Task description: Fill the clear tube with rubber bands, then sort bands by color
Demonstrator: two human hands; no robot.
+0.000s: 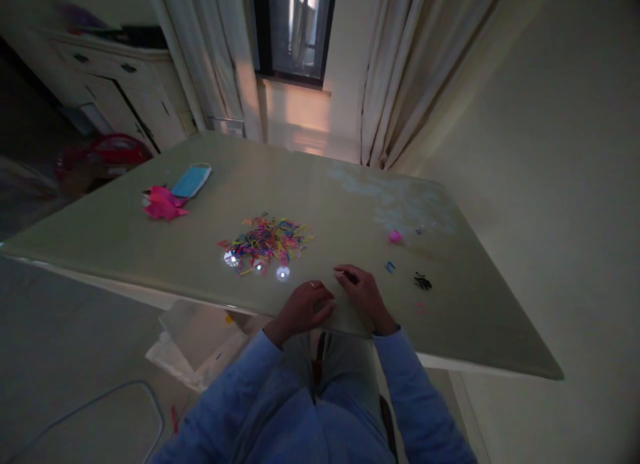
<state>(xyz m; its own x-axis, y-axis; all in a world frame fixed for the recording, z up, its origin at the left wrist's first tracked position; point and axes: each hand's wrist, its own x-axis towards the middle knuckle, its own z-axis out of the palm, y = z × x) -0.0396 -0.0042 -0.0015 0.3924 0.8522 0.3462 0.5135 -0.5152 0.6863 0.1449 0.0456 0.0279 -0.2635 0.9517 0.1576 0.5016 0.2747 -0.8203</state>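
My left hand [309, 305] is closed near the table's front edge, its fingers curled; what they hold, if anything, is too small to tell. Just right of it, my right hand [361, 292] has thumb and index finger pressed together, with something I cannot make out between them. A pile of small multicoloured pieces [270, 239] lies to the left, beyond my left hand. To the right of my right hand are blue pieces [389, 267], a black cluster [423, 281], faint pink pieces [421, 307] and a bright pink cluster [395, 237].
The table [300, 184] carries a blue face mask [192, 181] and a crumpled pink item [165, 203] at the left. Bright reflections show beside the pile. A white cabinet [115, 77] stands beyond at the left, curtains and a window behind. Plastic bags [195, 344] lie below the front edge.
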